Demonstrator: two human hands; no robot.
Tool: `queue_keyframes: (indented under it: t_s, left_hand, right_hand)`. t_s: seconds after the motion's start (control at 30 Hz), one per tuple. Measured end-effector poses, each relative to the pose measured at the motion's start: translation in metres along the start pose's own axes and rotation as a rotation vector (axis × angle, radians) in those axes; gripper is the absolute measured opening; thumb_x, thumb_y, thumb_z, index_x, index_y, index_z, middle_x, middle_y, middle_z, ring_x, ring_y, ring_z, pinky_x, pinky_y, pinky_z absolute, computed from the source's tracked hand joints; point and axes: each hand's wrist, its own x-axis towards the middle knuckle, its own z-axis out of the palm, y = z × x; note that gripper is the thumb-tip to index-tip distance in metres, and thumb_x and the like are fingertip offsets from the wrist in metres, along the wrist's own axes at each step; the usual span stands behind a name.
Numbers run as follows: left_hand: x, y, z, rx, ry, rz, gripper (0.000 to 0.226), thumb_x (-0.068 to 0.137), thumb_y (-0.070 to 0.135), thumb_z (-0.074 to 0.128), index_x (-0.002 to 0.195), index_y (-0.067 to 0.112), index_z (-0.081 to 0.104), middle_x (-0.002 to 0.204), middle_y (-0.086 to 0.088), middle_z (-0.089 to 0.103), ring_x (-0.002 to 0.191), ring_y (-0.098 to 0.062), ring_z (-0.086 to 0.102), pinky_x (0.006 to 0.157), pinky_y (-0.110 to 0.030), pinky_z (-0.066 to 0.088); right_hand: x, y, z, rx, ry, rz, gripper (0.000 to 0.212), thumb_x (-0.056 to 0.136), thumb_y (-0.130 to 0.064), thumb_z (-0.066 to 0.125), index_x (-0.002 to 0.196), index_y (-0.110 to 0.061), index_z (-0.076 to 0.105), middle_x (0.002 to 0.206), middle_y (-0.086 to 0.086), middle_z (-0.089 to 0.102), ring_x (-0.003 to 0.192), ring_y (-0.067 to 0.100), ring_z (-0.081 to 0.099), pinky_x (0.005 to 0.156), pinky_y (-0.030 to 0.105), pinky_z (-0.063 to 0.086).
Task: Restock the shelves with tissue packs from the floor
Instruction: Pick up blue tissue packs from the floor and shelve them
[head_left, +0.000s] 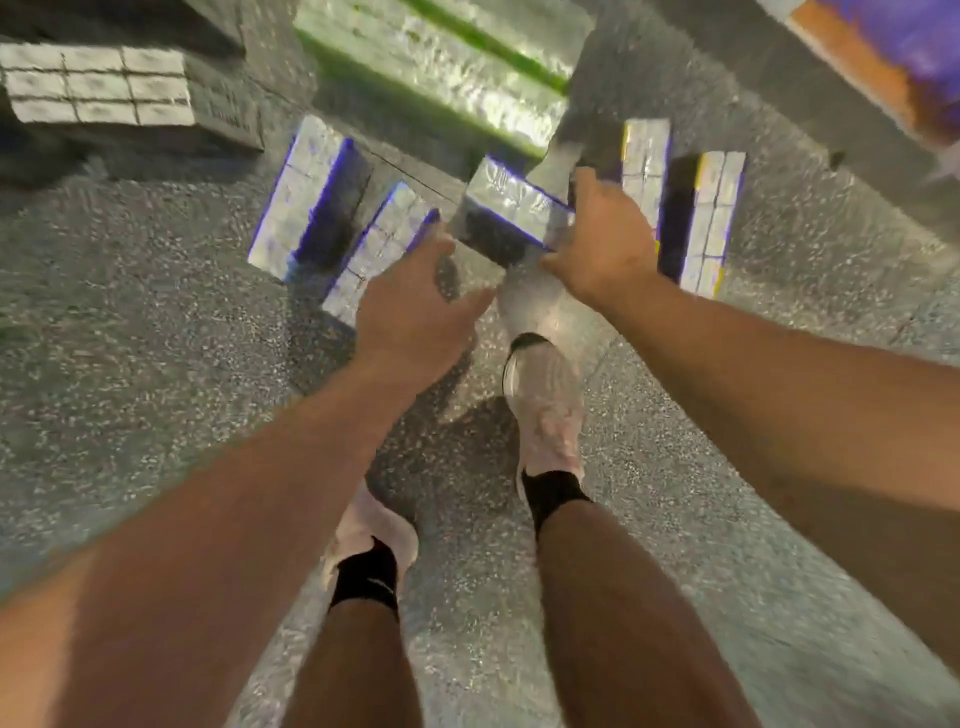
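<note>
Both hands reach one tissue pack (511, 208): the right hand (605, 239) grips its edge, the left hand (415, 306), fingers spread, touches its near side. Four more packs stand on the floor (130, 322), two left of the hands, two right.

A shop: tissue packs (311, 197) beside stocked shelves (98, 85).

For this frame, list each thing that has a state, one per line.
Left hand: open, fingers spread, reaching the centre pack.
Right hand: grip on the centre pack's far end.
Centre pack: tilted, held.
Two purple packs on the left: on the floor, untouched.
Yellow-edged packs: upright, untouched.
</note>
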Motion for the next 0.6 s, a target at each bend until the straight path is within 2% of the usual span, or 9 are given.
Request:
queue_keyframes:
  t_s: [0.1,0.23,0.37,0.47,0.6]
  left_hand:
    - [-0.002,-0.013,0.024,-0.001,-0.045,-0.029,0.058,0.085,0.050,0.068,0.136,0.030,0.052,0.121,0.000,0.065,0.112,-0.020,0.060,0.096,-0.031,0.045]
    - [-0.018,-0.009,0.022,-0.054,-0.065,-0.025,0.057,0.085,0.047,0.068,0.136,0.029,0.052,0.114,0.002,0.065,0.105,-0.019,0.061,0.095,-0.033,0.046]
    - [-0.026,0.017,-0.022,-0.047,-0.055,0.013,0.059,0.084,0.045,0.070,0.136,0.029,0.048,0.116,0.004,0.061,0.108,-0.020,0.059,0.089,-0.029,0.043]
    - [-0.030,0.041,-0.083,-0.116,0.033,0.052,0.075,0.079,0.049,0.074,0.143,0.032,0.038,0.131,0.001,0.057,0.119,-0.021,0.055,0.098,-0.033,0.044]
    - [-0.067,0.087,-0.188,-0.222,0.035,0.325,0.079,0.075,0.046,0.078,0.142,0.042,0.037,0.142,0.006,0.050,0.125,-0.012,0.051,0.102,-0.030,0.042]
  right_hand:
    - [0.013,0.012,0.021,-0.234,-0.036,-0.059,0.063,0.080,-0.040,0.073,0.128,-0.014,0.042,0.120,0.014,0.059,0.112,0.037,0.056,0.092,0.045,0.038]
    - [-0.002,0.002,0.016,-0.185,0.011,-0.055,0.048,0.082,-0.045,0.068,0.117,-0.017,0.050,0.107,0.012,0.065,0.107,0.034,0.057,0.088,0.044,0.038]
    - [-0.043,-0.016,-0.040,0.171,-0.008,-0.004,0.052,0.076,-0.041,0.070,0.120,-0.016,0.057,0.102,0.015,0.069,0.096,0.037,0.062,0.075,0.040,0.046]
    - [-0.087,-0.029,-0.106,0.491,0.022,-0.035,0.055,0.066,-0.041,0.070,0.117,-0.023,0.064,0.100,0.006,0.072,0.091,0.029,0.065,0.079,0.039,0.052]
    - [-0.141,-0.059,-0.208,0.733,0.042,-0.177,0.058,0.060,-0.037,0.071,0.118,-0.032,0.066,0.103,-0.003,0.071,0.092,0.019,0.066,0.083,0.042,0.053]
